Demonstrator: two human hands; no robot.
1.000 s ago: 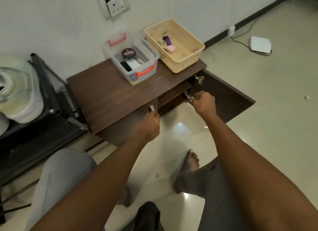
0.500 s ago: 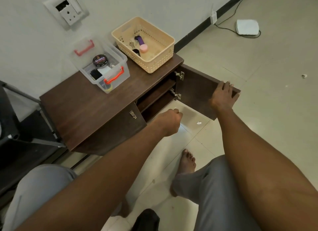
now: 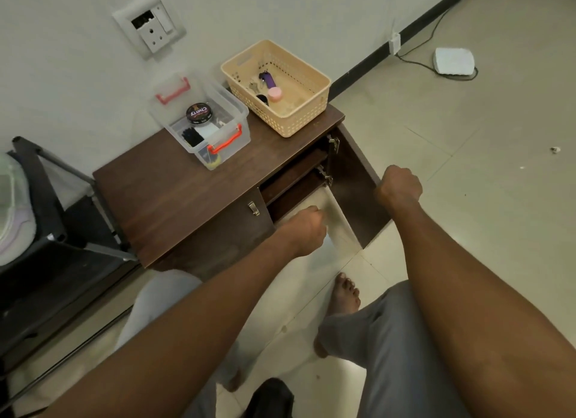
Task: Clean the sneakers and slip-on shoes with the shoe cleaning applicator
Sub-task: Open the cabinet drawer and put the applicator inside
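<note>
At the cabinet's right side, the door had swung wide; right hand gripped its edge, left hand clenched empty, no shoes visible inside.

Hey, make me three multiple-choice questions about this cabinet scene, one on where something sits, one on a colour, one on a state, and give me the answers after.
1. Where is the round black tin?
A. in the clear box
B. in the beige basket
C. on the floor

2. What colour are the handles on the clear box?
A. blue
B. red
C. green

3. What state is the cabinet's right door in?
A. shut
C. swung open
B. removed

Answers: 1 A, the tin lies among the items in the clear box. 2 B, both handles are red. 3 C, the door stands out from its hinges, with the right hand at its edge and the left hand at the opening.
</note>
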